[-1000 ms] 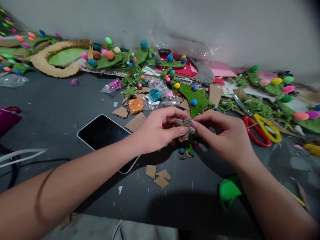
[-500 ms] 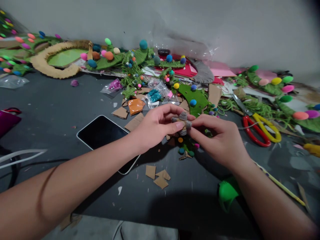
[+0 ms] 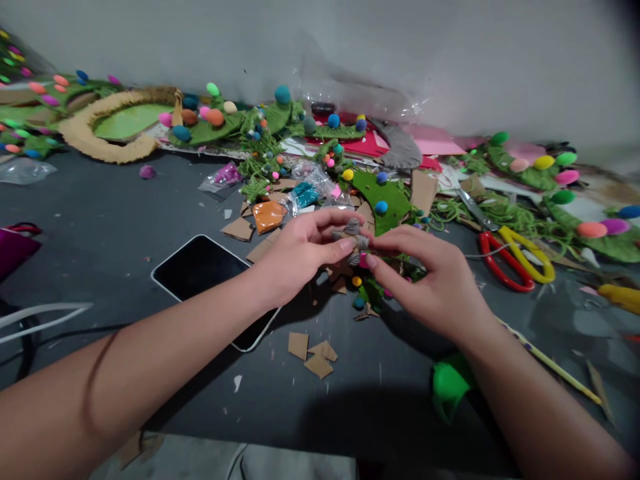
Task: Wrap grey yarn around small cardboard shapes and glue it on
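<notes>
My left hand [image 3: 300,257] pinches a small star-shaped cardboard piece [image 3: 352,239] between thumb and fingers. Grey yarn is wound round the star's arms. At the star's right side is my right hand [image 3: 425,273], its thumb and index finger closed round a strand of grey yarn [image 3: 483,255], which shows again beyond the hand, near the scissors. The fingertips partly hide the strand. Under the hands lie a brown cardboard scrap [image 3: 341,269] and a green wrapped piece [image 3: 393,200] with coloured pompoms.
A phone [image 3: 200,273] lies beneath my left forearm. Red-and-yellow-handled scissors [image 3: 517,257] rest at right. Cardboard scraps [image 3: 319,365], a green object [image 3: 450,387] and a yellow stick [image 3: 555,367] lie nearer. Yarn wreath pieces [image 3: 115,150] line the wall, with small plastic bags [image 3: 269,217] before them.
My right hand's thumb has lowered slightly away from the star's edge, and the star has turned a little in my left hand. The whole view has shifted slightly.
</notes>
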A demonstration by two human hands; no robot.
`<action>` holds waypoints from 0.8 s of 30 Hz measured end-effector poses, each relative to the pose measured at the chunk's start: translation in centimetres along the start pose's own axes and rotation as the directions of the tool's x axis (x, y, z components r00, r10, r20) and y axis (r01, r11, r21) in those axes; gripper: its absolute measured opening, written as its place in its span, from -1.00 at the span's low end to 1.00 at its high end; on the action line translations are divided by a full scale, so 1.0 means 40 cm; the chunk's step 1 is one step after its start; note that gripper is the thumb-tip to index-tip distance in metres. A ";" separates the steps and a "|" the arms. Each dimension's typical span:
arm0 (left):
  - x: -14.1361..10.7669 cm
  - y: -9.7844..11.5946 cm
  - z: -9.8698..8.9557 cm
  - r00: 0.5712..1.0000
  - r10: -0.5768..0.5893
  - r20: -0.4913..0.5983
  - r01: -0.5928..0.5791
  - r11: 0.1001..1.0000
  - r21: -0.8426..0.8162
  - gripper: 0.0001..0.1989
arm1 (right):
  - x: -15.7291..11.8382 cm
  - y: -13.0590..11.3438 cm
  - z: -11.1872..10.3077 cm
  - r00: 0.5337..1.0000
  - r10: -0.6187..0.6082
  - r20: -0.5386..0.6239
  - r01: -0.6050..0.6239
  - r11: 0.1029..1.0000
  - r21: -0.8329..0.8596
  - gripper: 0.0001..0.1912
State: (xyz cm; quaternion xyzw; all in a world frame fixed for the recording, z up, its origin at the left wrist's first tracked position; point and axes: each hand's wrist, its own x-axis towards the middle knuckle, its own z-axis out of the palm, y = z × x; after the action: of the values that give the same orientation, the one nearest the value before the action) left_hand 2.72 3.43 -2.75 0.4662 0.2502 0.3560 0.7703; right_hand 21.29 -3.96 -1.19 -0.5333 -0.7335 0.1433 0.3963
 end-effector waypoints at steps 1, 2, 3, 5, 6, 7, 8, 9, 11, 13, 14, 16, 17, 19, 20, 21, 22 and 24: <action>0.000 -0.001 0.000 1.000 0.000 0.002 0.000 1.000 -0.003 -0.73 | 0.000 -0.002 0.000 1.000 -0.006 -0.014 0.006 1.000 -0.005 -0.85; 0.001 -0.001 -0.001 1.000 -0.004 -0.004 0.004 1.000 -0.006 -0.72 | 0.000 -0.005 -0.001 0.999 -0.009 -0.036 0.009 1.000 -0.009 -0.85; 0.001 -0.003 -0.002 1.000 -0.010 -0.015 0.010 1.000 -0.009 -0.72 | 0.000 -0.008 -0.002 0.998 -0.013 -0.068 0.013 1.000 -0.005 -0.85; 0.003 -0.006 -0.004 0.999 -0.024 -0.031 0.023 0.999 -0.025 -0.70 | 0.001 -0.012 -0.005 0.991 -0.026 -0.132 0.028 1.000 0.014 -0.87; 0.003 -0.007 -0.004 0.999 -0.029 -0.030 0.028 0.999 -0.033 -0.70 | 0.002 -0.013 -0.006 0.988 -0.035 -0.148 0.039 0.999 0.023 -0.87; 0.004 -0.008 -0.005 0.999 -0.033 -0.022 0.032 0.999 -0.040 -0.70 | 0.003 -0.014 -0.007 0.987 -0.046 -0.151 0.050 0.998 0.027 -0.87; 0.004 -0.009 -0.005 0.999 -0.037 -0.012 0.036 0.998 -0.045 -0.70 | 0.004 -0.013 -0.007 0.988 -0.055 -0.147 0.060 0.998 0.024 -0.86; 0.004 -0.010 -0.005 0.999 -0.040 -0.004 0.039 0.998 -0.044 -0.70 | 0.004 -0.012 -0.007 0.988 -0.061 -0.141 0.064 0.998 0.015 -0.85; 0.003 -0.010 -0.004 0.999 -0.042 -0.004 0.041 0.999 -0.029 -0.70 | 0.005 -0.007 -0.005 0.987 -0.067 -0.144 0.068 0.998 -0.003 -0.85; 0.001 -0.009 -0.003 0.999 -0.047 -0.015 0.046 0.999 -0.009 -0.71 | 0.004 -0.002 -0.003 0.985 -0.071 -0.159 0.070 0.997 -0.013 -0.85; 0.000 -0.009 -0.003 0.999 -0.047 -0.020 0.047 0.999 -0.002 -0.71 | 0.003 0.000 -0.002 0.984 -0.070 -0.161 0.069 0.998 -0.012 -0.85; -0.002 -0.010 -0.004 0.999 -0.050 -0.022 0.050 0.999 0.000 -0.73 | 0.003 0.002 -0.001 0.986 -0.063 -0.154 0.064 0.998 0.007 -0.85; -0.003 -0.011 -0.005 0.999 -0.051 -0.016 0.051 0.999 -0.004 -0.73 | 0.003 0.002 0.000 0.987 -0.055 -0.151 0.060 0.998 0.025 -0.85; -0.003 -0.013 -0.006 0.999 -0.049 0.000 0.049 0.999 -0.007 -0.74 | 0.003 0.001 0.000 0.990 -0.034 -0.136 0.043 0.997 0.068 -0.85; -0.003 -0.014 -0.006 0.999 -0.048 0.004 0.048 0.999 -0.004 -0.74 | 0.003 0.000 -0.001 0.992 -0.023 -0.127 0.034 0.996 0.086 -0.84; -0.003 -0.015 -0.005 0.999 -0.043 0.005 0.043 0.999 0.001 -0.74 | 0.004 -0.001 -0.001 0.993 -0.015 -0.118 0.027 0.995 0.099 -0.84; -0.002 -0.015 -0.005 0.999 -0.042 0.004 0.042 0.999 0.007 -0.74 | 0.004 -0.001 -0.001 0.994 -0.010 -0.110 0.022 0.994 0.109 -0.83; -0.001 -0.017 -0.005 0.999 -0.039 -0.002 0.040 0.999 0.025 -0.73 | 0.004 -0.002 0.000 0.995 -0.010 -0.101 0.022 0.993 0.119 -0.82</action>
State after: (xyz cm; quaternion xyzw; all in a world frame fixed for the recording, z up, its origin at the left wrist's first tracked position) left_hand 2.76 3.30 -3.46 0.4705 0.2642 0.3378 0.7712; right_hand 21.22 -3.84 -1.04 -0.5092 -0.7071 0.1569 0.4649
